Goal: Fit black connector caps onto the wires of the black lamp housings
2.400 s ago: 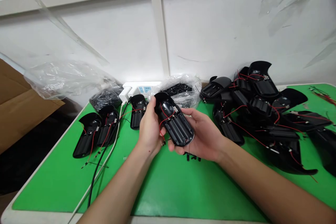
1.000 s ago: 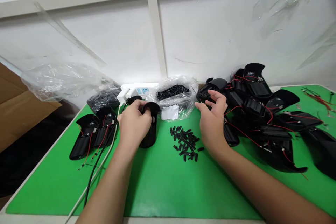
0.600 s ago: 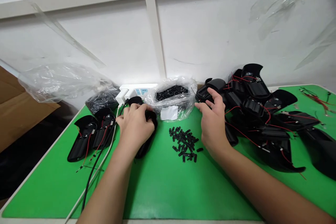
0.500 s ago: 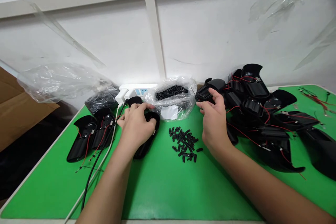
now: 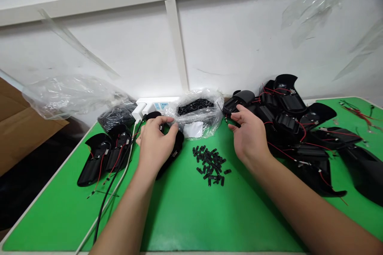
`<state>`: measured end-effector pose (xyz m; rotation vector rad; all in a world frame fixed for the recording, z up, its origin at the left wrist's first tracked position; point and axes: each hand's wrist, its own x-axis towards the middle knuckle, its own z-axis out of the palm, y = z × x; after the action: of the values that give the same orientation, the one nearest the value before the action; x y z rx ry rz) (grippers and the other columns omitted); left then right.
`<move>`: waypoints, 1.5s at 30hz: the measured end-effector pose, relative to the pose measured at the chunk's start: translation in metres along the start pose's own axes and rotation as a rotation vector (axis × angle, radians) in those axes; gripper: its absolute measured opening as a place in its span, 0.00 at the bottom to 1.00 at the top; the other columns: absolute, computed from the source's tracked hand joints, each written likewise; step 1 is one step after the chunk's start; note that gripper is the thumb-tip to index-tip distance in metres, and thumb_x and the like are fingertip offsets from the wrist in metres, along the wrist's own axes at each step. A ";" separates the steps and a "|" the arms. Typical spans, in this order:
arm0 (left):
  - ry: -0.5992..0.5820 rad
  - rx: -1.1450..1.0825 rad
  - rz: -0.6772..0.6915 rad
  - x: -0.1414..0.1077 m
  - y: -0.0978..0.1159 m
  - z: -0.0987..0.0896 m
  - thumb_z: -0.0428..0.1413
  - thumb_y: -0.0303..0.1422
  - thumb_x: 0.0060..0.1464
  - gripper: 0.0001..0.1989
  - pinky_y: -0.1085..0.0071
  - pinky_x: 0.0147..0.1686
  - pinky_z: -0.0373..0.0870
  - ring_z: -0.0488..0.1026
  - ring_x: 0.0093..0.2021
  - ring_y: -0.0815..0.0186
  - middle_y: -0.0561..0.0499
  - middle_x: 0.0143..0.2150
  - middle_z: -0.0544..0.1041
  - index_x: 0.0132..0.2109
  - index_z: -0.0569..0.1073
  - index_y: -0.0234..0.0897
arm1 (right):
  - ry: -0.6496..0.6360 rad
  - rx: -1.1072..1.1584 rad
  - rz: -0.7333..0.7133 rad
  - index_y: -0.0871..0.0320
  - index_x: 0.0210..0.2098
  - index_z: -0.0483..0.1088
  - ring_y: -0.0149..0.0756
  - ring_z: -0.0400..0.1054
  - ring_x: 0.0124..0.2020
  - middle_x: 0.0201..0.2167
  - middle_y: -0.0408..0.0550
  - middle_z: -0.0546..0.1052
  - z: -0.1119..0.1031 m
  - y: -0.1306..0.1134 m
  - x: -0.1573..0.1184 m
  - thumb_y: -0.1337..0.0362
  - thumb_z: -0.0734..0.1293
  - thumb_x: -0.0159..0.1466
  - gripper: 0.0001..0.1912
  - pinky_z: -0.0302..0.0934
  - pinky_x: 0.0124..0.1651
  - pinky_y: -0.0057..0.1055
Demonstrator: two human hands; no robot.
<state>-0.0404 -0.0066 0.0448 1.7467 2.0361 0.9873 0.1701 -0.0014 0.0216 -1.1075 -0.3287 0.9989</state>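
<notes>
My left hand (image 5: 157, 139) is over a black plastic housing (image 5: 170, 159) on the green tabletop. Its thumb and index finger curve apart with a gap between them, while the other fingers are partly hidden. At right, my right hand (image 5: 249, 133) has its fingers bent and apart, their tips at the near edge of another black housing (image 5: 236, 103). Whether they touch it I cannot tell. Between the hands lies a loose pile of small black plastic pieces (image 5: 211, 163).
Behind the pile sits an open clear bag (image 5: 206, 121) of black pieces, beside a white power strip (image 5: 167, 100). More wired black housings (image 5: 92, 163) lie at left, with cables (image 5: 127, 167) alongside. A heap of housings (image 5: 311, 155) covers the right. Cardboard (image 5: 24, 127) stands far left.
My right hand has moved slightly right, its fingers drawing closer together and bending beside the back housing. My left hand has shifted slightly over its housing, which now sits a bit differently.
</notes>
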 end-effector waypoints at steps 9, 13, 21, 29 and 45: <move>0.012 -0.059 0.023 0.001 -0.003 0.005 0.60 0.45 0.56 0.16 0.57 0.55 0.67 0.73 0.50 0.55 0.44 0.50 0.80 0.46 0.82 0.41 | -0.051 0.108 -0.018 0.57 0.32 0.76 0.44 0.65 0.65 0.67 0.49 0.70 0.002 -0.002 0.002 0.68 0.71 0.43 0.14 0.63 0.62 0.41; -0.002 -0.047 0.008 0.000 -0.001 0.005 0.59 0.45 0.57 0.16 0.55 0.56 0.67 0.73 0.52 0.54 0.45 0.50 0.80 0.46 0.82 0.42 | -0.077 0.170 -0.002 0.57 0.35 0.75 0.45 0.62 0.68 0.72 0.49 0.63 0.003 -0.004 0.001 0.70 0.69 0.44 0.17 0.64 0.65 0.42; 0.004 -0.028 0.008 -0.001 -0.001 0.006 0.59 0.45 0.57 0.15 0.54 0.57 0.67 0.73 0.53 0.54 0.47 0.50 0.80 0.46 0.82 0.43 | -0.102 0.046 -0.044 0.56 0.38 0.77 0.49 0.61 0.68 0.71 0.49 0.65 0.001 -0.002 0.001 0.65 0.68 0.47 0.18 0.64 0.63 0.46; 0.132 -0.068 0.058 -0.003 -0.002 0.008 0.60 0.44 0.57 0.15 0.52 0.58 0.68 0.74 0.53 0.53 0.47 0.49 0.79 0.47 0.82 0.43 | -0.155 -0.109 -0.279 0.51 0.56 0.78 0.50 0.55 0.72 0.75 0.45 0.58 -0.004 0.009 -0.001 0.62 0.70 0.51 0.31 0.58 0.70 0.47; -0.244 -0.908 0.272 -0.032 0.021 0.007 0.67 0.42 0.55 0.35 0.61 0.67 0.68 0.71 0.66 0.55 0.42 0.69 0.68 0.67 0.66 0.46 | -0.727 -0.742 -1.255 0.51 0.76 0.54 0.55 0.57 0.73 0.77 0.55 0.53 -0.008 0.024 -0.065 0.68 0.65 0.68 0.38 0.57 0.70 0.57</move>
<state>-0.0132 -0.0345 0.0461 1.5116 0.9439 1.3920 0.1277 -0.0564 0.0133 -0.8412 -1.8284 0.0457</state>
